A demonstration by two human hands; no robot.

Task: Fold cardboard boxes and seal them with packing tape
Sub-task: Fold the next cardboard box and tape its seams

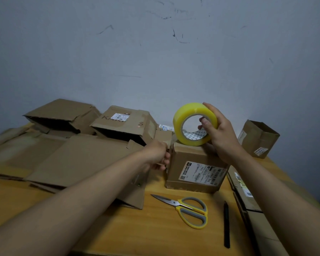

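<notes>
So the person is working on the small labelled box sitting mid-bench, and it looks like taping is just getting going. The right hand is gripping the yellow tape roll, thumb hooked through the core and fingers wrapped over the outside, and the roll is resting on the box's top. The left hand is curling its fingers at the box's left edge, apparently pinching the loose tape end there, though the tape itself is too clear to make out properly.

Progress-wise, I'd say we're early. This box is folded up and getting its seal, and one small open box is standing at the far right. Everything else is waiting: a stack of flattened cardboard is covering the left of the bench, and two half-collapsed boxes are lying at the back. Scissors and a black pen are lying near the front, untouched, probably for cutting the strip.
</notes>
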